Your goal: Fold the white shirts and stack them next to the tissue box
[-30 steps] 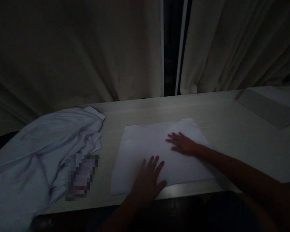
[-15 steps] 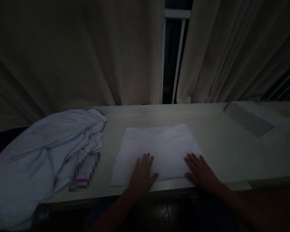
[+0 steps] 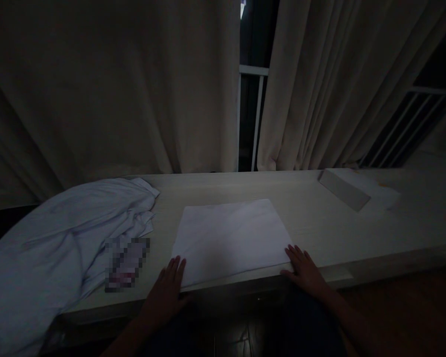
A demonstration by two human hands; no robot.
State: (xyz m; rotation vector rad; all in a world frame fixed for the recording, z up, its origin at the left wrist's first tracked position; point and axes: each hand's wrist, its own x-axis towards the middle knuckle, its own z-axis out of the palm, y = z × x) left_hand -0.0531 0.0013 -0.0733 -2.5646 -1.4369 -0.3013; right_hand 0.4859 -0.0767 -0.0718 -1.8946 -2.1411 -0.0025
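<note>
A flat white rectangle, which looks like a folded cloth (image 3: 232,238), lies on the pale tabletop (image 3: 305,213) in front of me. At its front left corner rests my left hand (image 3: 165,290), fingers stretched out and the thumb over the table edge. My right hand (image 3: 305,271) is open too, its fingertips touching the cloth's front right corner. Neither hand grips anything. The cloth looks smooth, with a slightly slanted front edge along the table's front.
A heap of pale fabric (image 3: 70,233) covers the table's left end and hangs over the front. Beside it lies a pixelated flat item (image 3: 128,263). A white box-like object (image 3: 347,188) stands at the back right. Beige curtains (image 3: 196,89) hang behind.
My left hand has slid left and toward me, from on top of the cloth to its front left corner. My right hand stays at the right corner. The view has tilted up and turned slightly right.
</note>
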